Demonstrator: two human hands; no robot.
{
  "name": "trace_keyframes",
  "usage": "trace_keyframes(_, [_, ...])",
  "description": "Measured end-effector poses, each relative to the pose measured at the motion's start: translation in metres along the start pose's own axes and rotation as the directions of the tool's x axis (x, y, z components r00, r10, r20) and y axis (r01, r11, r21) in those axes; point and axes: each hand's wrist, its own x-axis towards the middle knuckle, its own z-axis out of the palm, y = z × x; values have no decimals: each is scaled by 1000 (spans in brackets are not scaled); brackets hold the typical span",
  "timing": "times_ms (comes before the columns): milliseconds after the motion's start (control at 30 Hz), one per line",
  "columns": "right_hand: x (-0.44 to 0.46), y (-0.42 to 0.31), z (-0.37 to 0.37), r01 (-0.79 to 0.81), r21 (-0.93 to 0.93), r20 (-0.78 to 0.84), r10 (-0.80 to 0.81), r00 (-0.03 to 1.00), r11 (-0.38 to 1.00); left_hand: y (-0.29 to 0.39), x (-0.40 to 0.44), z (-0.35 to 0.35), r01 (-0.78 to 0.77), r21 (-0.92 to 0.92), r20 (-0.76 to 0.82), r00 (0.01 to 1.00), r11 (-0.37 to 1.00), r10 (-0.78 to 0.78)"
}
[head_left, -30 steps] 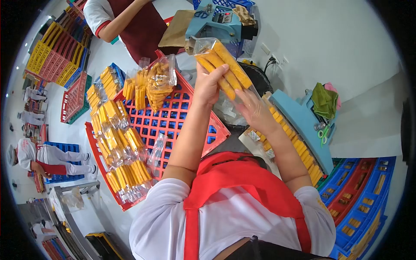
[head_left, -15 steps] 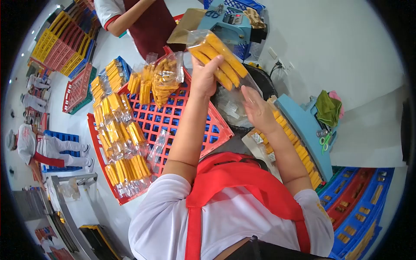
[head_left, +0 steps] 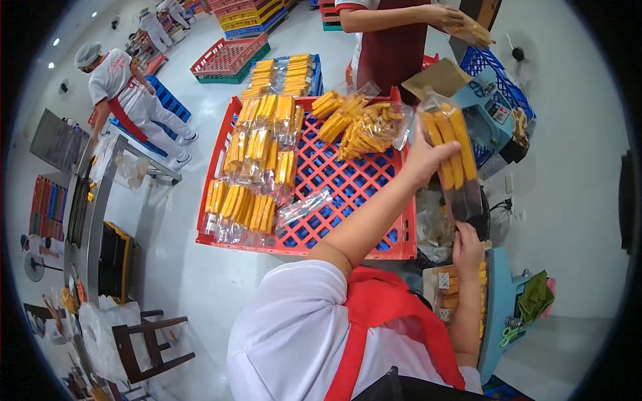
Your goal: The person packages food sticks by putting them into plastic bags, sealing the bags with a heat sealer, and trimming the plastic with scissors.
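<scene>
My left hand (head_left: 431, 155) is wrapped round a clear plastic bag of long yellow-orange sticks (head_left: 449, 144), held up over the crate's right side. The bag's lower end hangs flat, with no sticks in it. At that end my right hand (head_left: 467, 248) has its fingers bent together on the plastic. Beneath my left arm a red plastic crate (head_left: 319, 252) carries rows of filled bags (head_left: 257, 154) on its left side. Looser bags of shorter yellow pieces (head_left: 371, 130) lie at its far right.
A blue sealing machine (head_left: 483, 110) stands at the far right. Another blue machine (head_left: 496, 314), with green scissors (head_left: 510, 334), is beside my right arm, by a tray of yellow sticks (head_left: 449, 294). A co-worker in a maroon apron (head_left: 391, 50) holds a bag across the crate.
The view has swung left, so the crate and hands appear farther right. My right hand's fingers, stretched out before, are now closed on the bag's end. My left hand still holds the bag.
</scene>
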Motion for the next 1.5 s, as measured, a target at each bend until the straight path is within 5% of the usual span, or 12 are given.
trace_keyframes(133, [-10, 43, -3, -132, -261, 128, 170, 977, 956, -1, 3, -19, 63, -99, -52, 996, 993, -68])
trace_keyframes(233, [17, 28, -27, -459, 120, -157, 473, 867, 881, -9, -13, -24, 448, -286, 117, 894, 847, -433])
trace_keyframes(433, [55, -13, -20, -20, 27, -131, 24, 991, 999, -60, -50, -9, 880, -296, 408, 467, 371, -785])
trace_keyframes(567, [35, 0, 34, -180, 970, 78, 493, 867, 163, -83, -55, -18, 817, -151, 328, 573, 557, -751])
trace_keyframes(600, [34, -5, 38, -132, 975, 209, 529, 822, -180, -94, -58, -21, 820, -148, 326, 569, 554, -755])
trace_keyframes(633, [33, -9, 35, -138, 989, 147, 529, 836, -57, -106, -62, -22, 582, 435, -4, 764, 687, -645])
trace_keyframes(667, [35, -15, 30, -140, 988, 85, 527, 846, 66, -113, -66, -23, 254, 893, -135, 939, 371, -318])
trace_keyframes(733, [45, -15, 16, -320, 849, 529, 649, 546, -421, -62, -78, -15, 177, 917, 11, 885, 359, -465])
trace_keyframes(800, [50, -13, 17, -301, 918, 395, 580, 712, -257, -71, -85, -20, -405, 871, 457, 876, 277, -154])
trace_keyframes(933, [48, -8, 9, -452, 876, 261, 623, 737, 168, -51, -67, -19, 196, 396, 126, 956, 897, -264])
trace_keyframes(1067, [34, 11, 6, -413, 830, 539, 353, 764, -374, -27, -58, -17, 445, 33, 209, 872, 895, -442])
trace_keyframes(1500, [24, -16, -2, -245, 900, 410, 510, 756, -360, -37, -65, 14, 136, 351, 150, 969, 927, -198])
